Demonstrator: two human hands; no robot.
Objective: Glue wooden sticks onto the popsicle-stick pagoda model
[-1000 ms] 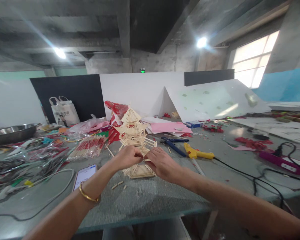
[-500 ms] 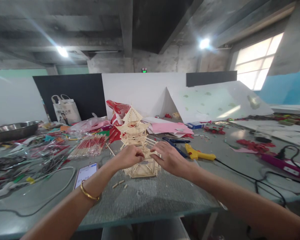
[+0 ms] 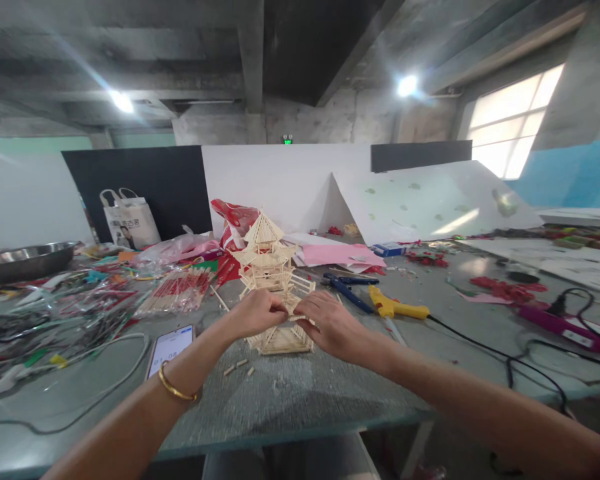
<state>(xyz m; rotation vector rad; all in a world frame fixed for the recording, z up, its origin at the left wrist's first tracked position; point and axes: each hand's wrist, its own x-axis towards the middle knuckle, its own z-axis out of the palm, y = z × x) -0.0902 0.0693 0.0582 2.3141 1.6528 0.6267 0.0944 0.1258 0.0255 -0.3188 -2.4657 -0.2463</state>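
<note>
My left hand [image 3: 253, 313] is curled at the near side of the stick pagoda [image 3: 271, 280], its fingertips pinched together on what looks like a thin stick at the lower tier. My right hand [image 3: 330, 325] meets it from the other side, fingers bent and closed in toward the same spot, touching the model; I cannot tell whether it pinches the same stick or only steadies the railing. A gold bangle [image 3: 173, 390] sits on my left wrist.

The pagoda stands upright on the grey table [image 3: 300, 393], near its front edge, straight ahead of me. It looks very light and brittle, many thin sticks joined at small points, so I judge that any squeeze on the roofs or railings would snap them. The square base [image 3: 280, 341] looks the safest place to hold, from both sides, with a light touch.

A few loose stick bits [image 3: 235, 367] lie just beside the base. A phone [image 3: 169, 347] lies to the left, a yellow glue gun [image 3: 395, 308] and blue pliers [image 3: 347, 290] to the right, and bundled sticks in a packet [image 3: 177, 293] beyond on the left.
</note>
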